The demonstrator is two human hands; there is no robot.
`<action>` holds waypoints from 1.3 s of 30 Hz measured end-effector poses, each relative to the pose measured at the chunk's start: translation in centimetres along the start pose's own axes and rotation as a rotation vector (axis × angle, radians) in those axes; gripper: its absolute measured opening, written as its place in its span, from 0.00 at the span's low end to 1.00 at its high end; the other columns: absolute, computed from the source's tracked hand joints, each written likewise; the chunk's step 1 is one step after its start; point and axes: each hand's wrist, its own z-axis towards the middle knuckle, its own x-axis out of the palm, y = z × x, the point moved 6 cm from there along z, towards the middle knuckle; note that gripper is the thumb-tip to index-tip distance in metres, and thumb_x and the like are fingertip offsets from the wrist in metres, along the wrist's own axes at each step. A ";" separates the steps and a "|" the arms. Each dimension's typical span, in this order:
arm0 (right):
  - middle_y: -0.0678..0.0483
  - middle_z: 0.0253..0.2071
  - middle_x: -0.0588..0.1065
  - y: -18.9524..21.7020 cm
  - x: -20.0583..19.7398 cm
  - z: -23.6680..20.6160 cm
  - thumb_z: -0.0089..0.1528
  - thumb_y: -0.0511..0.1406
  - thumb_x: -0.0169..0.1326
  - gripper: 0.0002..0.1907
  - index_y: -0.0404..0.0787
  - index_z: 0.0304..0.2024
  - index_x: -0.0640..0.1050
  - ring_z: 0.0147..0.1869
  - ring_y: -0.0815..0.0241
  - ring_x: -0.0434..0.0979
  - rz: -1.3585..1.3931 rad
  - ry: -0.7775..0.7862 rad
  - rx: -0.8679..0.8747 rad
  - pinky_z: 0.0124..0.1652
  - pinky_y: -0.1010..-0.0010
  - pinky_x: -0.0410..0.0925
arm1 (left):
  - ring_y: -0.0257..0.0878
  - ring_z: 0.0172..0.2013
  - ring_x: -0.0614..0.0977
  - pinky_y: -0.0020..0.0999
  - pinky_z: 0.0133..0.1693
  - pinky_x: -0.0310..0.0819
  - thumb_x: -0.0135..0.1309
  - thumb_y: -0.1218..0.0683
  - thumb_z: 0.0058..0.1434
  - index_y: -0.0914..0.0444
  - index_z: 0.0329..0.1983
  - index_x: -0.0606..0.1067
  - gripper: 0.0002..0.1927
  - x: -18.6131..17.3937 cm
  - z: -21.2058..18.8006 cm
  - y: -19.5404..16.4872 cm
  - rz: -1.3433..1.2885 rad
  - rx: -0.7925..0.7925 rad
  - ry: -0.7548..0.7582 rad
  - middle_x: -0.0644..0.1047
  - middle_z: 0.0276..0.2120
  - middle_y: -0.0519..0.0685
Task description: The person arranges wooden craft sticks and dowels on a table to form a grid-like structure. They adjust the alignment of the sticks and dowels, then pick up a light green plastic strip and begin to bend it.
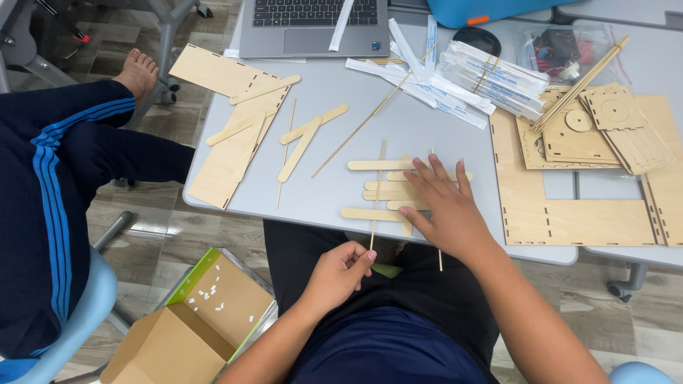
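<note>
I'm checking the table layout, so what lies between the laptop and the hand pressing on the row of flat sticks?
In the head view, a long thin skewer lies slantwise on the grey table between the laptop and the right hand.

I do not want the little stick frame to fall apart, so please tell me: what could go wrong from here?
1. The left hand pinches the end of a thin skewer threaded among the flat sticks; a pull could drag them out of line.
2. Only the right hand presses the sticks down, so lifting it may let them shift.
3. The stick assembly lies near the table edge, so pieces could slide off onto the lap.
</note>
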 end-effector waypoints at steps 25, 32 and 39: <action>0.54 0.68 0.68 -0.2 -2.2 -2.3 0.55 0.44 0.61 0.32 0.47 0.61 0.74 0.76 0.49 0.59 -0.005 -0.094 -0.068 0.72 0.44 0.43 | 0.49 0.54 0.69 0.46 0.55 0.56 0.63 0.54 0.54 0.59 0.50 0.77 0.20 -3.5 -0.4 -9.0 0.823 0.788 -0.400 0.73 0.51 0.51; 0.55 0.66 0.70 -0.4 -2.1 -2.3 0.55 0.43 0.60 0.30 0.48 0.60 0.74 0.75 0.51 0.60 0.002 -0.095 -0.047 0.71 0.46 0.45 | 0.46 0.53 0.71 0.44 0.54 0.56 0.62 0.53 0.57 0.59 0.50 0.77 0.17 -3.4 0.4 -8.3 0.830 0.753 -0.411 0.74 0.49 0.48; 0.55 0.66 0.70 -0.7 -2.0 -2.3 0.56 0.43 0.60 0.30 0.48 0.60 0.75 0.75 0.51 0.61 -0.003 -0.104 -0.045 0.71 0.46 0.45 | 0.45 0.52 0.71 0.44 0.54 0.56 0.62 0.53 0.59 0.59 0.50 0.78 0.17 -3.2 0.6 -8.2 0.836 0.752 -0.412 0.75 0.48 0.48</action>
